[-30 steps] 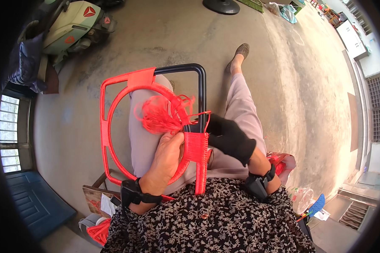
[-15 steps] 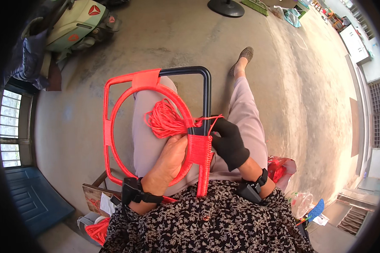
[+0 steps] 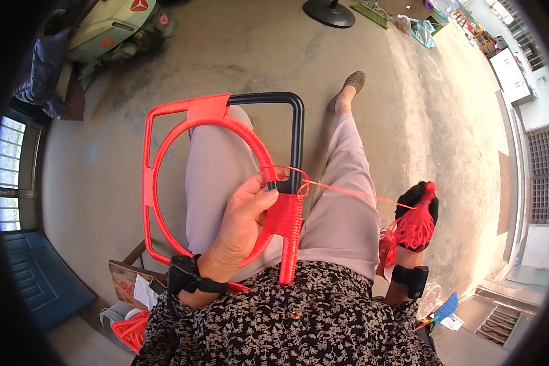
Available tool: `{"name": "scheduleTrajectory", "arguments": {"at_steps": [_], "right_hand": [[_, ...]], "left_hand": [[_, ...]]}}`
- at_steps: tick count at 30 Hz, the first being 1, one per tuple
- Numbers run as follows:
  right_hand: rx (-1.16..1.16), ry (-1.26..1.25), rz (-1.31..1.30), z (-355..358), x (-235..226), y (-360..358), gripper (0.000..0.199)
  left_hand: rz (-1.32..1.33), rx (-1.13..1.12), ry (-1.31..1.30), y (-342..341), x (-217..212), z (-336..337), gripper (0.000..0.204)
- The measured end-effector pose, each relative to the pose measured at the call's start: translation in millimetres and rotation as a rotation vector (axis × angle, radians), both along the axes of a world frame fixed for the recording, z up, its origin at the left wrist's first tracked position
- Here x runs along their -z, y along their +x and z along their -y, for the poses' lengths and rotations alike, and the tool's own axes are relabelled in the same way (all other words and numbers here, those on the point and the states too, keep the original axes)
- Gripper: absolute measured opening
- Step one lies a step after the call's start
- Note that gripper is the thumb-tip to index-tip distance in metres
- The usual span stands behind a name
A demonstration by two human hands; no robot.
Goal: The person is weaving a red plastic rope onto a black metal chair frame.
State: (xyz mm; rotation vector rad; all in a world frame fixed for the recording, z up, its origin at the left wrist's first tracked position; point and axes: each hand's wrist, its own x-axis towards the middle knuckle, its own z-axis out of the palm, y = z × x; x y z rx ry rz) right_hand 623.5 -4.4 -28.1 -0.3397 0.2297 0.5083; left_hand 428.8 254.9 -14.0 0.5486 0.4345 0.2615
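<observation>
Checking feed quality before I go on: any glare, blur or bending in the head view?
Head view: daylight, sharp on the left hand and red-wrapped frame; the right hand with its red cord bundle is slightly soft; fisheye bends edges toward a dark rim.

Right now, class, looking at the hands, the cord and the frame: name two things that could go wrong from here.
1. The red cord runs taut from the frame to the bundle in the gloved right hand; a hard pull might loosen or shift the wrapped section.
2. The left hand alone steadies the frame on the lap; it could tilt or slide off.
</observation>
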Motion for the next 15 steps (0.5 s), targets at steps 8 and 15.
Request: {"name": "scheduleTrajectory", "arguments": {"at_steps": [8,15], "right_hand": [[-0.666,-0.46,0.424,-61.2,14.7,-23.6,0.025],[-0.901,-0.988,0.744,-147.0,-35.8,-41.3,0.015]], "left_hand": [[-0.006,0.047,-0.03,-1.5,-1.4,0.3,0.035],[-0.026,0.007,-0.023,0.0,3.9,1.5,0.036]]}}
